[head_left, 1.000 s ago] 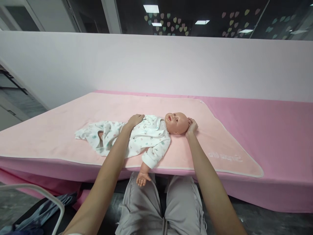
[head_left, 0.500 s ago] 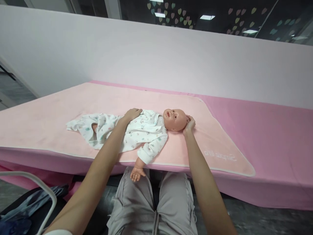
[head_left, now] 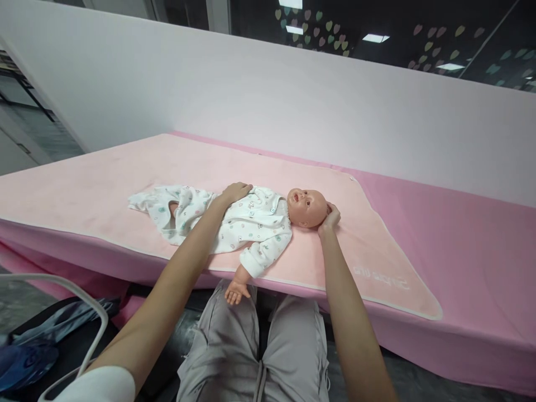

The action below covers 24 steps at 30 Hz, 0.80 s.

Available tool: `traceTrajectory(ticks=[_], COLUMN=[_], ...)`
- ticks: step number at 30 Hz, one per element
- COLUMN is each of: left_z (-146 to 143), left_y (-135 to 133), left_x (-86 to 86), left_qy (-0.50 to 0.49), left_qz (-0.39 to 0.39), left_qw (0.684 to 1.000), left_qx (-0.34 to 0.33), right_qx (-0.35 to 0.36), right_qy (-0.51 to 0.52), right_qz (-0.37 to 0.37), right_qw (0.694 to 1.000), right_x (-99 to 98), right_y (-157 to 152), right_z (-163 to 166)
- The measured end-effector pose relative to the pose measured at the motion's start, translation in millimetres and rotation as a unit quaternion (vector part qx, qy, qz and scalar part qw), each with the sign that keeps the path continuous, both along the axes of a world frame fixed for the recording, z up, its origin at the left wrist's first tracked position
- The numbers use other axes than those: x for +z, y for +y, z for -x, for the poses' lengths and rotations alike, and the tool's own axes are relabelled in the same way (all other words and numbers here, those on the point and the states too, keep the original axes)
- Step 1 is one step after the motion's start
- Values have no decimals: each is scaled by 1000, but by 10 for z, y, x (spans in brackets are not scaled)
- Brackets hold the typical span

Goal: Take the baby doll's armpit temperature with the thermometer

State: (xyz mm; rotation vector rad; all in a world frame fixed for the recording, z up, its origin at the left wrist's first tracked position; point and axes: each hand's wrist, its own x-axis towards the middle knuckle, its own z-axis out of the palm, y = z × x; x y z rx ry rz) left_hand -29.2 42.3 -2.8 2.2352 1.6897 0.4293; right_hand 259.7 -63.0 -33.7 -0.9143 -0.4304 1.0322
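A baby doll [head_left: 307,207] in a white patterned sleepsuit [head_left: 247,223] lies on its back on a pale pink blanket [head_left: 125,178], head to the right. My left hand [head_left: 235,192] rests flat on the doll's chest, fingers spread over the suit. My right hand [head_left: 329,218] is curled against the top of the doll's head, cupping it from the right. One doll arm hangs over the blanket's front edge, its hand [head_left: 235,290] open above my lap.
The blanket covers a long table with a darker pink cloth [head_left: 460,234]. A white partition wall [head_left: 293,95] runs behind it. At the lower left stand a white curved rail [head_left: 62,285] and dark blue fabric [head_left: 50,329].
The camera has shifted slightly, so the doll sits a little further right in view. Both hands keep the same places on the doll's chest and head.
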Motion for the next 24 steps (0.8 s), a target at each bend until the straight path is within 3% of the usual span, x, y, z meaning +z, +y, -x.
traceTrajectory(ticks=[6, 10, 12, 14, 18, 21, 24], left_z=[-12, -6, 14, 30, -31, -189, -354], left_y=[-8, 6, 7, -24, -249, -507, -699], left_x=[12, -3, -11, 6, 154, 275, 287], left_qy=[-6, -4, -14, -52, -213, -272, -216], left_qz=[2, 5, 4, -19, -125, -64, -12], left_qw=[1000, 997, 994, 993, 969, 951, 944], left_qx=[2, 71, 108, 104, -9, -130, -250], right_qx=[-20, -19, -49, -104, -247, -367, -369], right_qy=[6, 5, -12, -30, -77, -226, -400], right_qz=[10, 10, 15, 24, 0, -87, -160], right_qw=[1000, 1000, 999, 994, 966, 898, 824], right_x=[20, 45, 69, 107, 230, 331, 372], right_y=[-16, -37, -28, -7, -7, -114, -270], right_z=[32, 73, 62, 21, -42, 57, 285])
